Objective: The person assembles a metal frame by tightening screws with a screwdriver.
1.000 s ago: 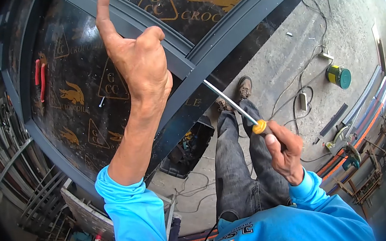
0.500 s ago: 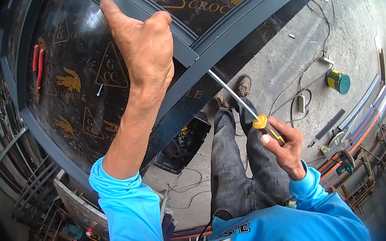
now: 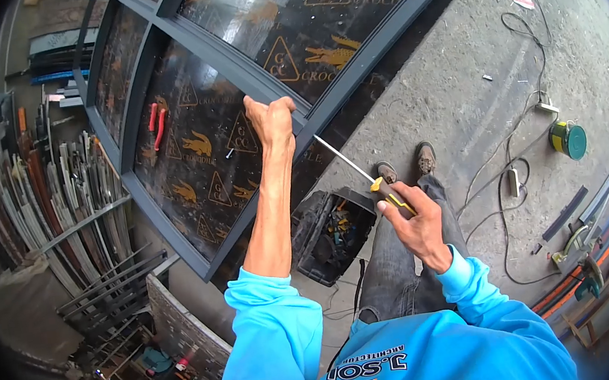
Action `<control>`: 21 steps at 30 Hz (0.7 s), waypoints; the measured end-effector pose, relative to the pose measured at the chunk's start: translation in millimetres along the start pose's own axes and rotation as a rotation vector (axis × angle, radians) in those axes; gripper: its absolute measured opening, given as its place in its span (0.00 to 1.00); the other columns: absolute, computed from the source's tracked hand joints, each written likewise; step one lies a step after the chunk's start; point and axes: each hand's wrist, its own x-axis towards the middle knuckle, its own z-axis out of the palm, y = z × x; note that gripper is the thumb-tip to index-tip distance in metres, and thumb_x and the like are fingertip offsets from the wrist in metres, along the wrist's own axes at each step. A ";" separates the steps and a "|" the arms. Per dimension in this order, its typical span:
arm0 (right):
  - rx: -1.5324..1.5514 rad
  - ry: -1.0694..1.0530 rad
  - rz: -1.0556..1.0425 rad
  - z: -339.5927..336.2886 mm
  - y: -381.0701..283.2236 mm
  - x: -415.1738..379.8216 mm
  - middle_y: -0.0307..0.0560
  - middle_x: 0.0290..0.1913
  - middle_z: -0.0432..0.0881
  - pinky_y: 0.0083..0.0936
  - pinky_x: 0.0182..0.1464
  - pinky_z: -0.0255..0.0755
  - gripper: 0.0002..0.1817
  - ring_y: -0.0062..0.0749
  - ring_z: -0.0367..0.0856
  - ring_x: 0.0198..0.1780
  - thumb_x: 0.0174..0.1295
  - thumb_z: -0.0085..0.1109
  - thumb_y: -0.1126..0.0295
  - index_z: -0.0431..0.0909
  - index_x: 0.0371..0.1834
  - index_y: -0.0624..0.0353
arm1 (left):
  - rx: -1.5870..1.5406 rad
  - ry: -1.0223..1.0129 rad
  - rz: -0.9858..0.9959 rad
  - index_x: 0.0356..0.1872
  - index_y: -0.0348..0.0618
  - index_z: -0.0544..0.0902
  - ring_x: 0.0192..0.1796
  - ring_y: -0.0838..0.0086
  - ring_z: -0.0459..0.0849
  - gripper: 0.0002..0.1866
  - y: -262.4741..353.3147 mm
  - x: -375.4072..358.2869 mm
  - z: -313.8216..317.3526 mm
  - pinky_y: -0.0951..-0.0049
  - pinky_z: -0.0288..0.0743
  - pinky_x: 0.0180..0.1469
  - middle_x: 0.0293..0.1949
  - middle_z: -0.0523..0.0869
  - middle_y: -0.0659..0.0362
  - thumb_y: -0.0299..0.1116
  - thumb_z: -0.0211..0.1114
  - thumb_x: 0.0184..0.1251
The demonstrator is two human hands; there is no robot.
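A dark grey metal frame (image 3: 377, 49) lies on a black crocodile-printed board (image 3: 194, 174). My left hand (image 3: 272, 122) is closed over the frame's crossbar near the joint with the outer rail; its far fingertips are hidden. In my right hand (image 3: 420, 228) is a screwdriver (image 3: 379, 185) with a black and yellow handle, gripped in the fingers. Its long shaft reaches up to the outer rail's edge opposite the joint, where the tip disappears from sight. Red-handled pliers (image 3: 159, 124) and a small screw (image 3: 230, 153) lie on the board, left of my left hand.
Below the board, a black toolbox (image 3: 334, 235) with tools sits on the concrete floor near my legs. Cables (image 3: 509, 242), a power strip (image 3: 515, 182) and a green bucket (image 3: 568, 140) lie to the right. Metal profiles (image 3: 67, 187) are stacked at left.
The view has shifted, showing more of the frame and the left side. My left hand's extended finger is now curled over the crossbar. The screwdriver stays against the rail by the joint.
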 end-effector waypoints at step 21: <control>-0.150 0.039 -0.222 -31.1 5.2 -9.9 0.48 0.25 0.76 0.27 0.22 0.68 0.20 0.34 0.75 0.20 0.49 0.72 0.75 0.79 0.47 0.64 | -0.221 -0.286 -0.354 0.40 0.35 0.79 0.35 0.70 0.81 0.21 26.5 -31.5 8.8 0.69 0.76 0.44 0.34 0.82 0.56 0.39 0.74 0.49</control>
